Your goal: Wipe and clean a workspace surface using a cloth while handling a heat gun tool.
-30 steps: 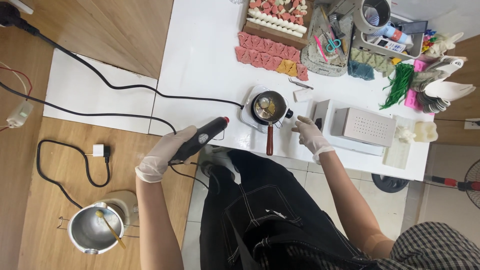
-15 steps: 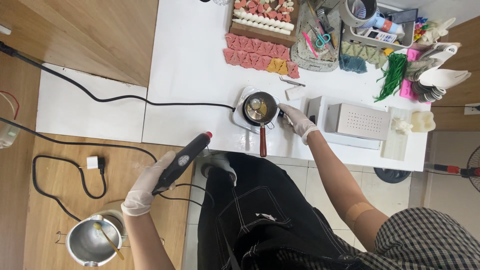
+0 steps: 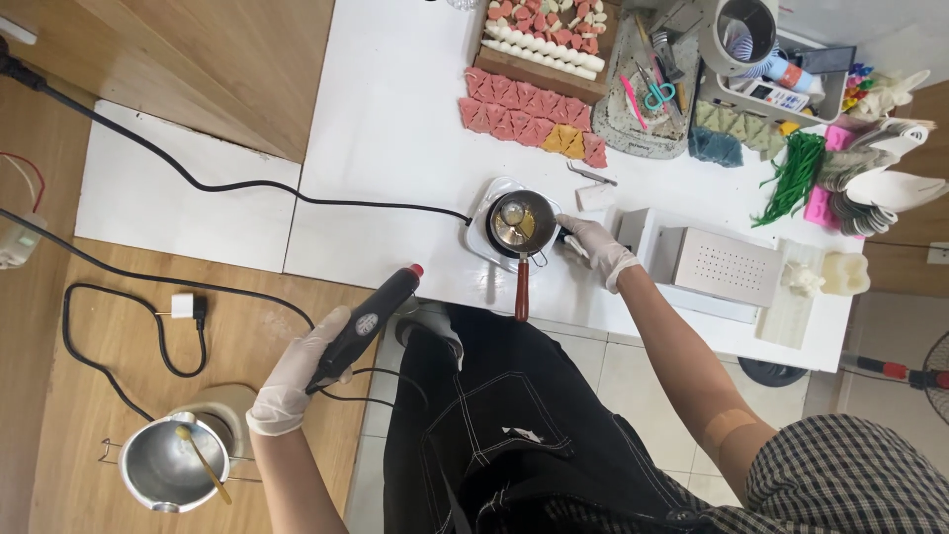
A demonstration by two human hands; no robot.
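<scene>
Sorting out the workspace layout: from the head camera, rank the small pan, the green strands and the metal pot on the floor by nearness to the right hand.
1. Small pan, just left of the right hand.
2. Green strands, upper right on the table.
3. Metal pot, on the floor, far left.

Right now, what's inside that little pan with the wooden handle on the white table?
The little pan holds a shiny yellowish liquid, with a small round thing sitting in it. Under the pan is a white base; the pan covers most of its top, so what lies there cannot be seen.

right hand fingertips hidden behind small pan.
</scene>
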